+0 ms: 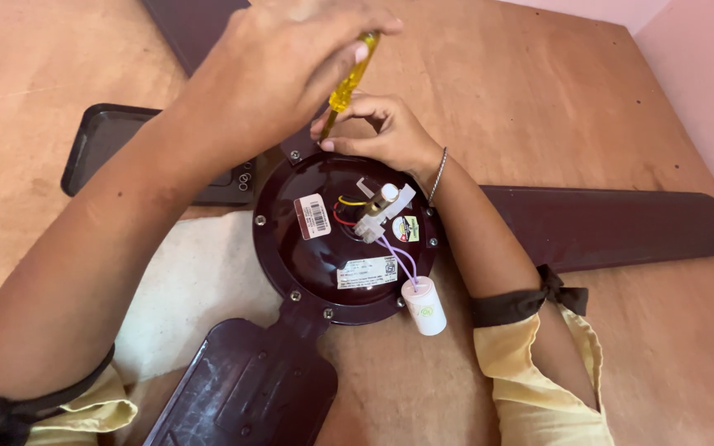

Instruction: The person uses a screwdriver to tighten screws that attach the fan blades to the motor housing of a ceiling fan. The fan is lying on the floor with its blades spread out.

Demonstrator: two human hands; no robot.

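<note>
A dark maroon ceiling fan lies on a wooden surface with its round motor housing facing up. My left hand grips the yellow handle of a screwdriver, which points down at the housing's far rim. My right hand, with a thin bracelet on the wrist, pinches the shaft near its tip at that rim. On the housing sit a white terminal block with red, yellow and purple wires, and two stickers. A white cylindrical capacitor hangs over the near right edge on its wires.
Fan blades reach out to the right, the near left, the left and the top. A pale cloth lies under the fan. A pink wall borders the surface at the right.
</note>
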